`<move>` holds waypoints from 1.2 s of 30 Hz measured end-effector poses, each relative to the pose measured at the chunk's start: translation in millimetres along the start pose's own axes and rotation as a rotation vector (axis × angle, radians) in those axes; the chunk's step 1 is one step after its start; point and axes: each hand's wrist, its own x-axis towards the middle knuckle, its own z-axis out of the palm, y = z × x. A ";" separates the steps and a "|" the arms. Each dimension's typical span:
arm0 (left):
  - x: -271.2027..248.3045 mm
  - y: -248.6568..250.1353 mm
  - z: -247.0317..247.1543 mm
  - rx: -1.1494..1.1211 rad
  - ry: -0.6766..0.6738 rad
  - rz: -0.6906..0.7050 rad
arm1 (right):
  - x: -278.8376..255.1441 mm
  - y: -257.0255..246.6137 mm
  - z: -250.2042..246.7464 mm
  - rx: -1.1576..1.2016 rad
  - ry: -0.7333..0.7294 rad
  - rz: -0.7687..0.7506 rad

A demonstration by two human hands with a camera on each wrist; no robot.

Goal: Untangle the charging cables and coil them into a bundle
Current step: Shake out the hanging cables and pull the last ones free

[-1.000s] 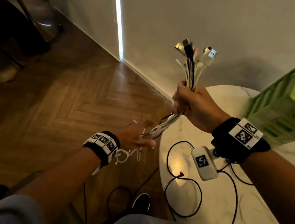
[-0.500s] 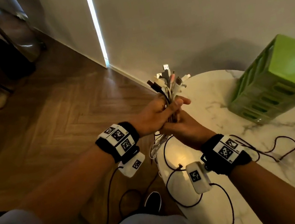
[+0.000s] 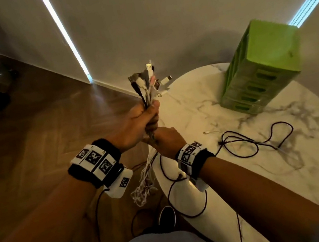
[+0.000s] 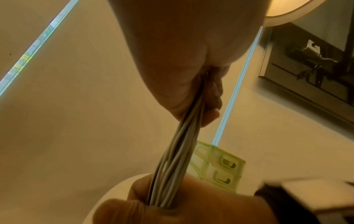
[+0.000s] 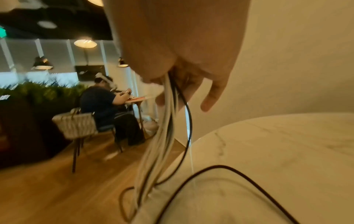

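A bundle of white and black charging cables [image 3: 146,93] stands upright over the table's left edge, its plug ends [image 3: 149,73] fanned out on top. My left hand [image 3: 143,119] grips the bundle just under the plugs. My right hand [image 3: 165,141] holds the same bundle directly below, touching the left. In the left wrist view the cables [image 4: 180,145] run taut from the left hand [image 4: 193,84] down into the right hand [image 4: 172,201]. The loose tails [image 3: 143,185] hang tangled toward the floor; in the right wrist view they [image 5: 161,136] drop from my right hand [image 5: 184,71].
A black cable [image 3: 252,143] lies looped on the round marble table [image 3: 281,174], with a thin white cable [image 3: 211,132] beside it. A green slotted crate [image 3: 262,68] stands at the table's back. Wooden floor lies left, the wall behind. A seated person [image 5: 107,106] is far off.
The bundle came down from its raised position. My left hand moved up from the cables' lower part to grip under the plugs; my right hand slid down below it.
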 end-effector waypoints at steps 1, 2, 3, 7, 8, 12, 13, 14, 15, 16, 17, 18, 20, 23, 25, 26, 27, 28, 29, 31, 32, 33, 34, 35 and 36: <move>2.7 -1.6 2.2 -0.017 0.036 -0.002 | 0.8 1.4 -1.6 0.121 -0.061 -0.037; 6.5 -3.2 5.7 -0.035 0.050 0.000 | -1.0 3.8 -3.8 0.231 -0.131 -0.071; 9.9 -4.4 8.5 -0.046 0.058 -0.004 | -4.2 7.4 -5.0 0.294 -0.183 -0.096; 30.7 -10.9 26.7 -0.050 0.006 -0.025 | -36.9 43.3 -15.8 0.357 -0.146 0.049; 36.3 -13.0 31.9 -0.059 -0.006 -0.024 | -47.3 56.1 -22.7 0.384 -0.098 0.113; 61.7 -16.6 62.4 -0.157 -0.017 -0.044 | -98.2 124.9 -43.4 0.352 0.180 0.393; 66.7 -16.6 69.7 -0.182 -0.014 -0.050 | -108.7 139.9 -46.4 0.347 0.236 0.473; 71.4 -16.4 78.0 -0.194 -0.014 -0.057 | -118.2 153.2 -48.3 0.329 0.272 0.557; 76.4 -16.7 86.7 -0.198 -0.020 -0.068 | -127.2 167.5 -48.6 0.324 0.294 0.641; 80.5 -17.9 94.1 -0.201 -0.030 -0.079 | -133.8 177.7 -48.3 0.337 0.288 0.716; 84.6 -19.0 101.7 -0.203 -0.047 -0.087 | -139.3 185.7 -48.1 0.367 0.277 0.779; 87.3 -20.8 107.1 -0.202 -0.064 -0.095 | -142.0 187.9 -48.1 0.412 0.253 0.837; 91.8 -24.6 116.6 -0.207 -0.090 -0.117 | -144.4 191.2 -44.2 0.511 0.203 0.906; 93.2 -29.5 126.4 -0.280 -0.069 -0.167 | -140.9 191.6 -35.2 0.537 0.139 0.869; 93.1 -32.4 132.3 -0.331 -0.017 -0.206 | -139.5 191.0 -30.8 0.530 0.112 0.792; 93.3 -34.1 134.6 -0.352 0.008 -0.220 | -139.8 191.9 -30.2 0.525 0.107 0.774; 93.3 -36.2 136.6 -0.369 0.031 -0.230 | -140.6 192.5 -31.6 0.511 0.093 0.755; 93.6 -38.5 137.6 -0.382 0.049 -0.235 | -141.7 194.4 -33.4 0.496 0.086 0.740; 93.7 -40.8 138.2 -0.388 0.063 -0.237 | -142.9 199.2 -34.2 0.496 0.097 0.731; 94.2 -45.8 140.7 -0.404 0.085 -0.242 | -147.8 204.0 -43.8 0.556 0.185 0.747; 94.8 -48.6 143.2 -0.430 0.096 -0.251 | -150.8 204.3 -52.9 0.629 0.269 0.755; 95.3 -51.5 145.4 -0.470 0.110 -0.268 | -153.1 201.9 -63.6 0.724 0.367 0.747; 96.0 -54.4 148.2 -0.515 0.124 -0.286 | -155.2 197.1 -75.3 0.836 0.470 0.725; 97.3 -57.0 152.7 -0.553 0.139 -0.298 | -158.5 190.6 -89.8 0.944 0.567 0.675; 98.9 -59.9 157.1 -0.580 0.157 -0.303 | -161.7 181.1 -104.0 1.014 0.634 0.598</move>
